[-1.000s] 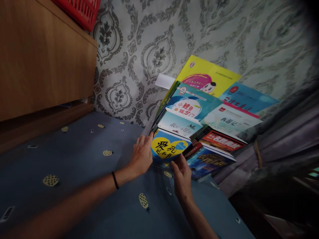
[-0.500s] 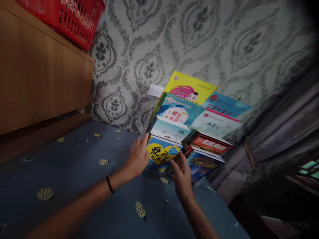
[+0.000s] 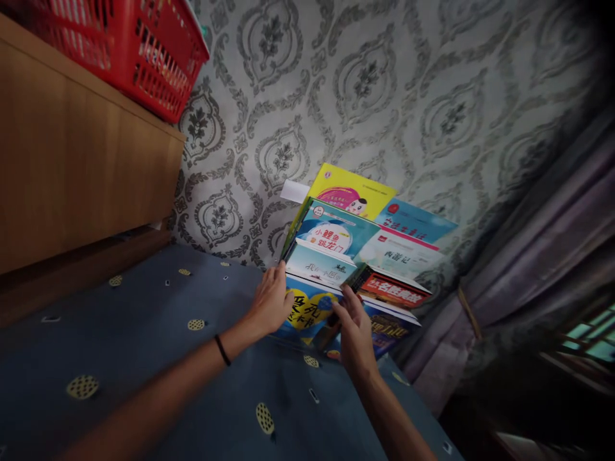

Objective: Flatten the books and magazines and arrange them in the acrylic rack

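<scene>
Left hand (image 3: 271,301) grip flat, open against book stack (image 3: 336,256); right hand (image 3: 355,333) grip pinching front book (image 3: 307,314). Leaning stack may slide if tugged.

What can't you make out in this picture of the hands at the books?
Head view, the only one:
- Front book with the yellow heart: its left edge is behind the left hand, its right behind the right hand.
- Red basket: cut off by the top edge; contents unclear through the mesh.
- Lower right corner: too dark to read.
- Back books' titles: too small.
</scene>
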